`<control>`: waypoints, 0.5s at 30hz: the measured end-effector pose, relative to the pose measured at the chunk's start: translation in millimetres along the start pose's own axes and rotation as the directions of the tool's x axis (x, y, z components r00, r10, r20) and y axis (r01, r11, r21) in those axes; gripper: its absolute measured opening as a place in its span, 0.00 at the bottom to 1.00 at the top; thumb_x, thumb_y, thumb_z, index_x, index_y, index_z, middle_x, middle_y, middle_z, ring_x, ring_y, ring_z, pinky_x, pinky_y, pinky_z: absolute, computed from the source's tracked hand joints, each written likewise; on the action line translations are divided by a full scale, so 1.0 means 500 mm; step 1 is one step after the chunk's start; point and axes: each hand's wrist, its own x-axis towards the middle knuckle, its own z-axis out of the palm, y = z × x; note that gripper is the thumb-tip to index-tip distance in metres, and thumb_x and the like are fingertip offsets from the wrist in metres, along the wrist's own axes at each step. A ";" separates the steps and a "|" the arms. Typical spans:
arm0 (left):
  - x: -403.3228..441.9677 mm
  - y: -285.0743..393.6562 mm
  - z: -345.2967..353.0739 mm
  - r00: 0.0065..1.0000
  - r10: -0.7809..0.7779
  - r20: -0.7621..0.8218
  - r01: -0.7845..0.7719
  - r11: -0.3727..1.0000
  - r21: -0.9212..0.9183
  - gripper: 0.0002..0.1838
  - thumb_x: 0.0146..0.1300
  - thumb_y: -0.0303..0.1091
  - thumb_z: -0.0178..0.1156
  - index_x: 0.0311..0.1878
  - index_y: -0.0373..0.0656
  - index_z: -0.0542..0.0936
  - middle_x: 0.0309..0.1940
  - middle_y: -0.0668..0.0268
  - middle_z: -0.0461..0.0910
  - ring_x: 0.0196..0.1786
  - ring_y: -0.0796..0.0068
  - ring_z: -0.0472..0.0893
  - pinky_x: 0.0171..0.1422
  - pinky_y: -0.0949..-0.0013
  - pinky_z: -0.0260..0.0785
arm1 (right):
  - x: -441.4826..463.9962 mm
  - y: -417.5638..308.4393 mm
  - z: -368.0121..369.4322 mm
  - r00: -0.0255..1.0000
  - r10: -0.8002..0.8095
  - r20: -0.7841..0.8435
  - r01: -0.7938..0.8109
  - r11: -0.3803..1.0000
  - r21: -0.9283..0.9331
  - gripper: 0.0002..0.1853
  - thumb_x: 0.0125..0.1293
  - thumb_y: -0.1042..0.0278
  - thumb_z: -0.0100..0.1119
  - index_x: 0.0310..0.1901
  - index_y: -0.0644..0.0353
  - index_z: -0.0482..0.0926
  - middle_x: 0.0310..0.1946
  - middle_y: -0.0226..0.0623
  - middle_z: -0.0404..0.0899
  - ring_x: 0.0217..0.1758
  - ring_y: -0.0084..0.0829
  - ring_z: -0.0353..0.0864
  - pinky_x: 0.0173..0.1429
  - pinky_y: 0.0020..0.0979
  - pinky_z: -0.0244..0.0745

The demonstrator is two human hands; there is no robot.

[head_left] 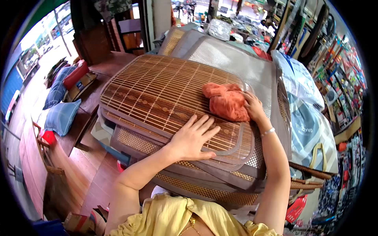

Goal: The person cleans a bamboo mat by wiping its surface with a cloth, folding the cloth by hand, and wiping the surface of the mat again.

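Observation:
A brown slatted bamboo mat (157, 82) with a patterned dark band lies on top of a stack of mats. Flat on its near edge rests my left hand (195, 135), fingers spread, holding nothing. My right hand (254, 106) grips a crumpled orange-red cloth (228, 100) against the right part of the mat. The fingers of that hand are partly hidden behind the cloth. Beneath, several grey-edged woven mats (138, 141) stick out toward me, and a silvery woven mat (240, 59) lies beyond.
At right, large printed plastic bags (311, 129) lean against the stack. Shelves of hanging goods (346, 74) line the right side. To the left, a wooden bench (75, 126) carries a blue checked cushion (63, 116) and a red cushion (75, 74).

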 end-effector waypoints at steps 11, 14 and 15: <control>0.038 0.180 -0.008 0.983 0.137 0.126 -0.128 0.989 -0.073 0.46 0.59 0.69 0.53 0.68 0.38 0.67 0.59 0.50 0.72 0.60 0.55 0.73 0.66 0.54 0.65 | -0.125 -0.256 -0.002 0.832 -0.541 0.123 0.519 0.838 0.168 0.39 0.56 0.39 0.65 0.68 0.44 0.70 0.72 0.47 0.58 0.75 0.53 0.54 0.75 0.64 0.39; 0.034 0.200 0.019 0.985 0.156 -0.072 -0.165 0.977 -0.135 0.43 0.59 0.67 0.53 0.67 0.40 0.69 0.60 0.49 0.72 0.63 0.50 0.70 0.70 0.52 0.59 | -0.122 -0.277 -0.002 0.777 -0.611 0.150 0.572 0.786 0.235 0.36 0.54 0.41 0.67 0.64 0.45 0.73 0.70 0.46 0.63 0.75 0.51 0.56 0.75 0.63 0.42; 0.034 0.203 0.018 0.982 0.155 -0.108 -0.167 0.979 -0.115 0.43 0.59 0.67 0.53 0.67 0.41 0.69 0.61 0.48 0.71 0.65 0.48 0.68 0.72 0.51 0.57 | -0.102 -0.255 0.003 0.786 -0.608 0.110 0.582 0.789 0.195 0.33 0.55 0.44 0.67 0.62 0.49 0.75 0.66 0.45 0.68 0.72 0.47 0.62 0.74 0.58 0.48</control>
